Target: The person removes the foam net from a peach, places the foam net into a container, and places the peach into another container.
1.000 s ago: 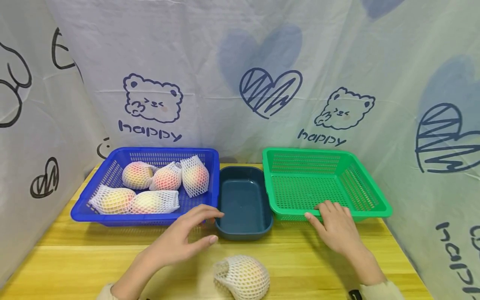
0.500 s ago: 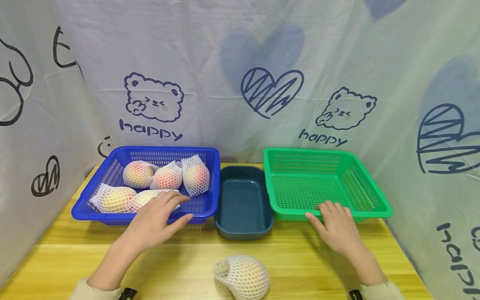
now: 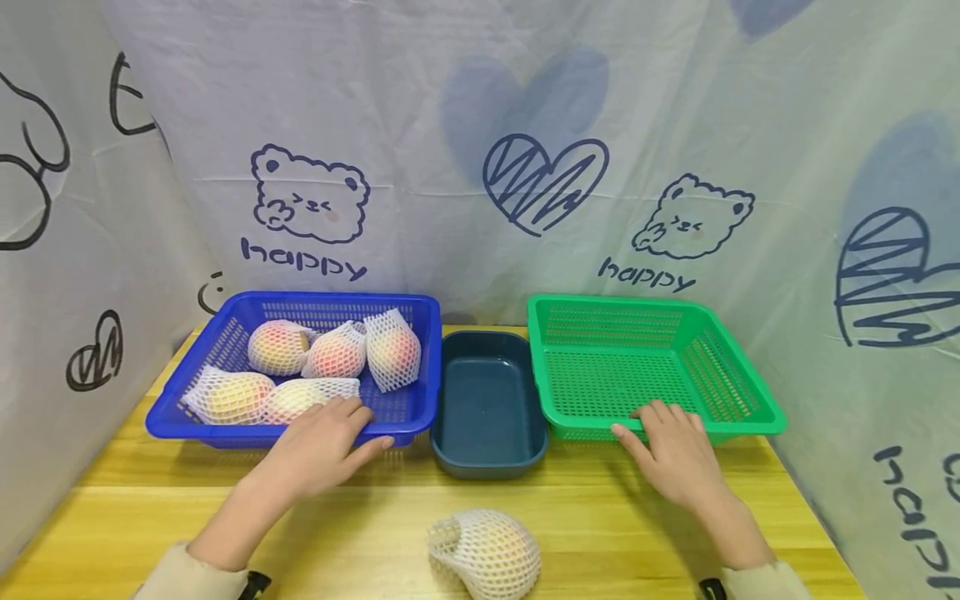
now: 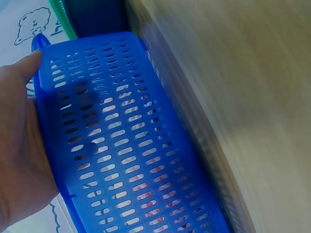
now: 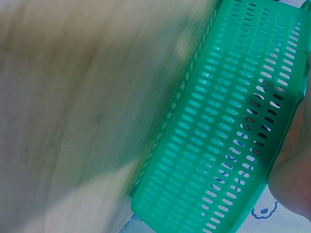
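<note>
My left hand [image 3: 318, 450] holds the front rim of a blue perforated plastic basket [image 4: 112, 116], fingers over the edge and thumb along the rim. Inside the basket lie several red-and-yellow fruits [image 3: 228, 397] in white foam net sleeves. On the right, my right hand [image 3: 675, 454] grips the front rim of a green perforated basket [image 3: 615, 383], its fingers hooked over the edge; no fruit shows in it. The right wrist view has that hand at the green front wall [image 5: 209, 126]. A single netted fruit [image 3: 495, 554] rests on the table near me.
Between the two baskets stands a dark blue-grey rectangular tub [image 3: 487, 408] with nothing in it. All of it sits on a yellow wood-grain table [image 3: 600, 533]. Printed white cloth [image 3: 420, 125] hangs close behind the baskets and at both sides.
My left hand has moved left from beside the tub to the blue basket's front rim and taken hold there. The right hand stays on the green rim.
</note>
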A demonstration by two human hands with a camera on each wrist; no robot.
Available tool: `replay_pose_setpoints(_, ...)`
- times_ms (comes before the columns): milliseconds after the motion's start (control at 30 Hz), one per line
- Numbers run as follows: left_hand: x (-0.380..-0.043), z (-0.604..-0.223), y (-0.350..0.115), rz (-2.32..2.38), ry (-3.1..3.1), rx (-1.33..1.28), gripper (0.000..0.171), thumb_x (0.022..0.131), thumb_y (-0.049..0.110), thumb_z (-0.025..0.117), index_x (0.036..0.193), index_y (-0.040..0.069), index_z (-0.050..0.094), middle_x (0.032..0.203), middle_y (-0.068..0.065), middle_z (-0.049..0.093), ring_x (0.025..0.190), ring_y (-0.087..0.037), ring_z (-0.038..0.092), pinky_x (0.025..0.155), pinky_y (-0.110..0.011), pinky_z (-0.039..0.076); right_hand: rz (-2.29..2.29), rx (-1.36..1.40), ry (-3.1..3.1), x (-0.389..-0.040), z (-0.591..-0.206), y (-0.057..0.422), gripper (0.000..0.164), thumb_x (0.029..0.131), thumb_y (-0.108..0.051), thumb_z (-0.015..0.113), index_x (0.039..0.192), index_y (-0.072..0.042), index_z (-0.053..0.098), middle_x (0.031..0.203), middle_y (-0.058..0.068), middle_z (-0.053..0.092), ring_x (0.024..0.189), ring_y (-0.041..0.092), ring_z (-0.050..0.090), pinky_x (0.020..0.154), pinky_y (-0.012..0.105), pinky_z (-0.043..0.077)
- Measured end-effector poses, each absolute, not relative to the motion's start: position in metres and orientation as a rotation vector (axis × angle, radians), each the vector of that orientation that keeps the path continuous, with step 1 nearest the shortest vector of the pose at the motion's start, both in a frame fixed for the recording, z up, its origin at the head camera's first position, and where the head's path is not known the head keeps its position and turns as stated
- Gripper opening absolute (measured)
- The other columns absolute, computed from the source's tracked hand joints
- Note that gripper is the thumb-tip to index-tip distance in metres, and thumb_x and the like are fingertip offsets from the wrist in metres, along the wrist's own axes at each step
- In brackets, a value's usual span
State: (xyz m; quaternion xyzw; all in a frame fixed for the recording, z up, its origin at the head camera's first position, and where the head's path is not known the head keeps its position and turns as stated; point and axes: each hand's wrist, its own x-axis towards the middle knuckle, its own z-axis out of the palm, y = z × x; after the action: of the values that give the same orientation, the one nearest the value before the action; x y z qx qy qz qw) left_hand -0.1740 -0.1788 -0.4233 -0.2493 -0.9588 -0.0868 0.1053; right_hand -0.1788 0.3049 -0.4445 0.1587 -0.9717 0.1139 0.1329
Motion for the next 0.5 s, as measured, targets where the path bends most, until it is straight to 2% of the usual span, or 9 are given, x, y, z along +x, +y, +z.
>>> replay_pose_setpoints(233, -0.1755, -0.431, -0.175, -0.145, -2.796, -0.711, 0.041, 0.103, 0.048, 0.059, 0.095, 0.008, 0.061, 0.091, -0.007, 0.061, 0.089, -0.031, 0.063, 0.077, -0.05, 0.055, 0.324, 0.442, -2.844, -0.1781, -0.444, 0.3061, 0.049, 0.108, -0.048, 0.051, 0.12, -0.002, 0.065, 0.114, 0.012, 0.065, 0.107, 0.036, 0.057, 0.088, 0.055, 0.041)
replay_pose_setpoints(500, -0.1742, -0.4337, -0.1758, -0.126, -2.745, -0.699, 0.039, 0.103, 0.047, 0.06, 0.091, 0.009, 0.058, 0.088, -0.006, 0.057, 0.086, -0.03, 0.059, 0.074, -0.046, 0.05, 0.391, 0.428, -2.81, -0.1788, -0.4469, 0.3043, 0.05, 0.107, -0.047, 0.053, 0.124, -0.001, 0.064, 0.121, 0.015, 0.065, 0.117, 0.04, 0.057, 0.1, 0.063, 0.037)
